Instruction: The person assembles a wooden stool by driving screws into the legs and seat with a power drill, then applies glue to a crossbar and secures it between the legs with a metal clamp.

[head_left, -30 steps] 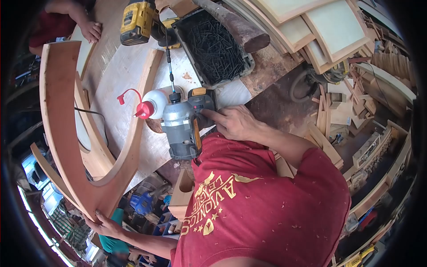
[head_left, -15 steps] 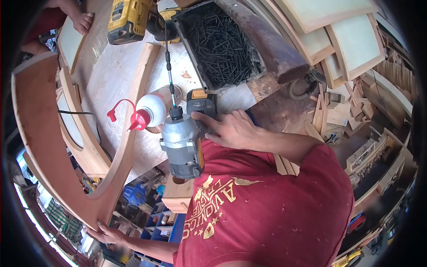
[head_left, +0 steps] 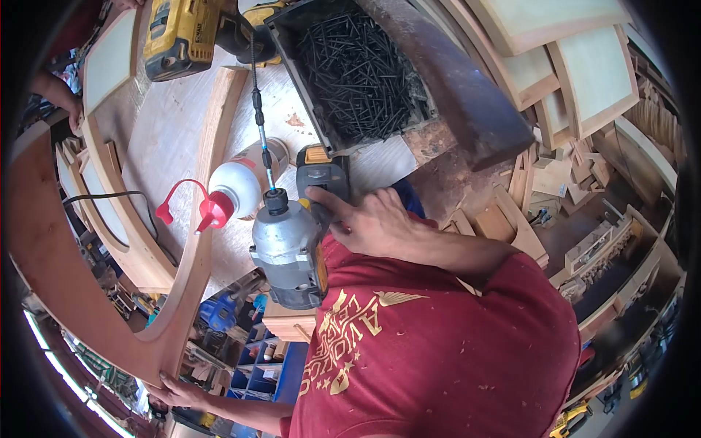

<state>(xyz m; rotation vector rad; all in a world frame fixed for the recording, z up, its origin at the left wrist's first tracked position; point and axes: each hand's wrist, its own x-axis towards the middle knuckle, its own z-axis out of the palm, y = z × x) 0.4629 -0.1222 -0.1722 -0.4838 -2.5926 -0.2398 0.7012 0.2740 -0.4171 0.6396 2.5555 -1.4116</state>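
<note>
My right hand (head_left: 376, 219) is wrapped round the handle of a grey and yellow impact driver (head_left: 285, 252), its index finger near the trigger. A long bit (head_left: 261, 124) extends from the driver's chuck over the workbench. At the lower left, my left hand (head_left: 177, 392) grips the bottom end of a large curved wooden frame (head_left: 62, 219), thumb on the near side and the other fingers partly hidden. The frame's long arm (head_left: 212, 139) lies across the bench edge. Beside the driver lies a white glue bottle (head_left: 241, 184) with a red cap.
A black tray of screws (head_left: 358, 80) sits on the bench (head_left: 171, 124), near a yellow cordless drill (head_left: 182, 36). A co-worker's hand (head_left: 69, 106) is at the upper left, by another curved frame (head_left: 135, 248). Framed panels (head_left: 595, 73) are stacked at the upper right.
The driver and my right hand appear slightly lower and further left; the whole view has shifted too. The curved frame appears further left. The co-worker's hand has left the pale panel's top.
</note>
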